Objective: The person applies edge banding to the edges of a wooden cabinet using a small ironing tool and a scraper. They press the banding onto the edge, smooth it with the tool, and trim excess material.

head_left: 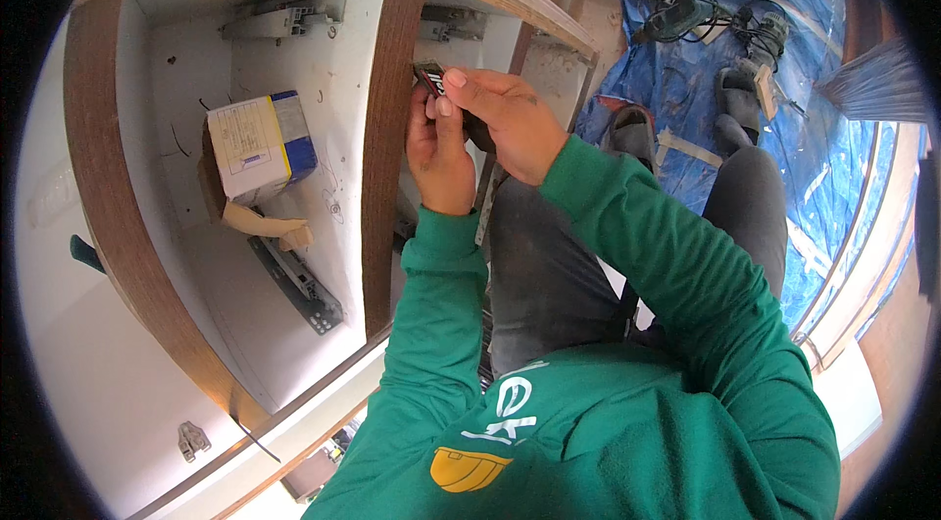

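Note:
My left hand (441, 165) and my right hand (508, 120) come together in front of the brown upright edge of an open cabinet (382, 148). Between their fingers they grip a small dark object (431, 81) with red and white marking; my fingers cover much of it, so its kind cannot be made out. The right thumb and index finger press on its marked face, while the left fingers close round it from below. Something dark (479, 135) also shows beneath my right hand, partly hidden.
Inside the cabinet sit a white, blue and yellow carton (257, 148) and a metal drawer runner (294, 283). Hinge-like hardware (284, 20) is mounted higher up. Corded power tools (686, 20) lie on blue sheeting (676, 79) by my feet. A broom (872, 84) stands at right.

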Tool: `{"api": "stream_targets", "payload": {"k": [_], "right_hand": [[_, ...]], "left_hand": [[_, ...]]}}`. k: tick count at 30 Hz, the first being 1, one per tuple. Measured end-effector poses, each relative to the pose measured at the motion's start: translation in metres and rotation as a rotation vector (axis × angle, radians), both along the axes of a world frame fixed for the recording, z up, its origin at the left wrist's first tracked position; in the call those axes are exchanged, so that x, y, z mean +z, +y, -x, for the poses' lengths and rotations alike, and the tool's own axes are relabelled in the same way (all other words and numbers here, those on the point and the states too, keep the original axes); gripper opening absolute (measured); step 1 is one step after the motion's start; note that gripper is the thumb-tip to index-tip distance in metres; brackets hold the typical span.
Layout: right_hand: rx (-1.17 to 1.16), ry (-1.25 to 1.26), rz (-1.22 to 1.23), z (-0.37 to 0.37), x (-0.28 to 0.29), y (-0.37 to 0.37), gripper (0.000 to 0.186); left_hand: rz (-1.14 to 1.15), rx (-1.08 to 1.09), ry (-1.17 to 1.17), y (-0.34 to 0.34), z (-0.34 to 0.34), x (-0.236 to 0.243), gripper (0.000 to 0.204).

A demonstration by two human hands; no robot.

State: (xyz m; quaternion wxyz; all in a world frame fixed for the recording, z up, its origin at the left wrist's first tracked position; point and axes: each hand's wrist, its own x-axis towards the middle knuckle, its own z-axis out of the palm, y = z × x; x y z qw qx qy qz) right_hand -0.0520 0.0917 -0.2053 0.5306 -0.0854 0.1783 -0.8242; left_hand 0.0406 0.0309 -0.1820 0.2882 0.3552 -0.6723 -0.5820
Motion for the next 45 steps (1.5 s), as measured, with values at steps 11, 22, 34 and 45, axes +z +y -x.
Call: {"api": "stream_targets", "payload": {"k": [11, 22, 34, 45], "right_hand": [[-0.075, -0.068, -0.057, -0.011, 0.009, -0.002, 0.038], [-0.07, -0.192, -0.035, -0.026, 0.016, -0.016, 0.042], [-0.107, -0.322, -0.011, -0.033, 0.028, -0.024, 0.033], [-0.124, -0.321, -0.198, -0.039, 0.049, -0.02, 0.037]], "left_hand": [[-0.056, 0.024, 0.052, -0.011, 0.015, -0.01, 0.049], [-0.032, 0.136, -0.077, -0.024, 0.006, -0.012, 0.055], [0.105, 0.066, -0.355, -0.024, -0.012, 0.007, 0.049], [-0.525, 0.18, 0.205, 0.007, -0.034, 0.011, 0.021]]}}
